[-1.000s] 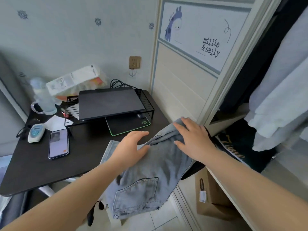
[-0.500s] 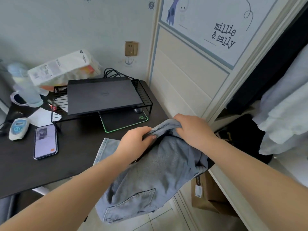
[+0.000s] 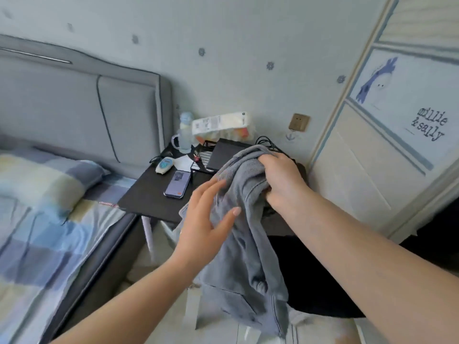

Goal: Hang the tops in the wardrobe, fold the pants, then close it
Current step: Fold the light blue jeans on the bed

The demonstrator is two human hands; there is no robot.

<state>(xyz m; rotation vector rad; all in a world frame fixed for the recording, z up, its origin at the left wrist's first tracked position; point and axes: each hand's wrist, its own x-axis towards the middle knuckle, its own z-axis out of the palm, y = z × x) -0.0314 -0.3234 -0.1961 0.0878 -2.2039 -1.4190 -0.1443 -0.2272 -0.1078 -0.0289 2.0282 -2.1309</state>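
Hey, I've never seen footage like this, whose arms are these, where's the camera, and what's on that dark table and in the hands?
No machine here: these are a person's bare arms, filmed by a wide-angle camera worn on their head, looking forward and down. The right hand grips a bunched pair of grey-blue jeans, lifted so they hang down. The left hand is open, fingers spread beside the fabric. On the dark table lie a phone, a small white-and-blue device, a bottle and a black wire rack. A bed is at left, the wardrobe door at right.

The wardrobe door (image 3: 387,155) panel reads "millie & sally".
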